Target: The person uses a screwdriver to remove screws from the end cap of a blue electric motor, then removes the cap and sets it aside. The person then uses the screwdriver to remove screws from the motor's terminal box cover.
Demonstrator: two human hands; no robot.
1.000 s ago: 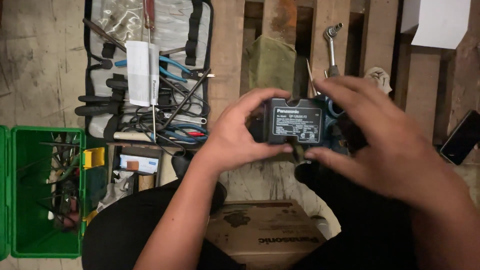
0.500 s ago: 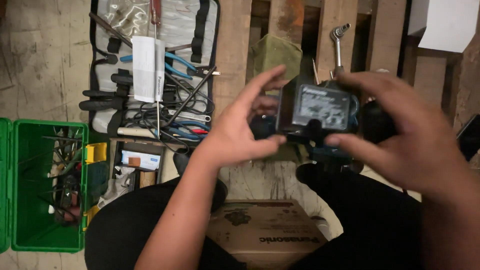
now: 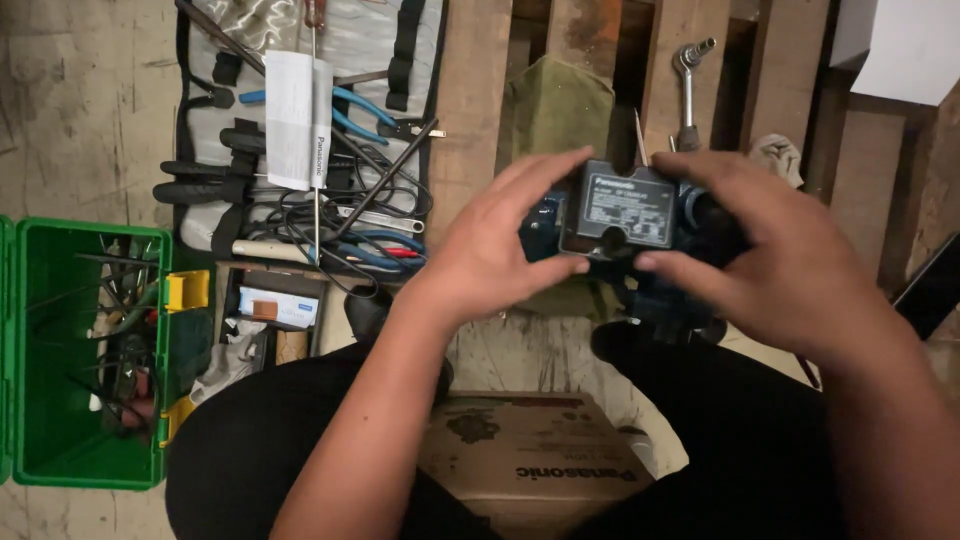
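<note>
Nearest me I see one brown cardboard box between the knees. Above it, my left hand and right hand clasp one black battery pack from either side, its grey label facing up, over the wooden pallet. Left sits one green toolbox; farther, one grey tool roll carries a folded white leaflet.

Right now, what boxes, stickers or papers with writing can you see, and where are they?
Label: grey rectangle on the dark block held by left hand and right hand.
Cardboard box: brown, dark print, between the person's legs.
Folded paper: white strip on the tool roll.
Small box: white and blue, beside the green toolbox.
</note>
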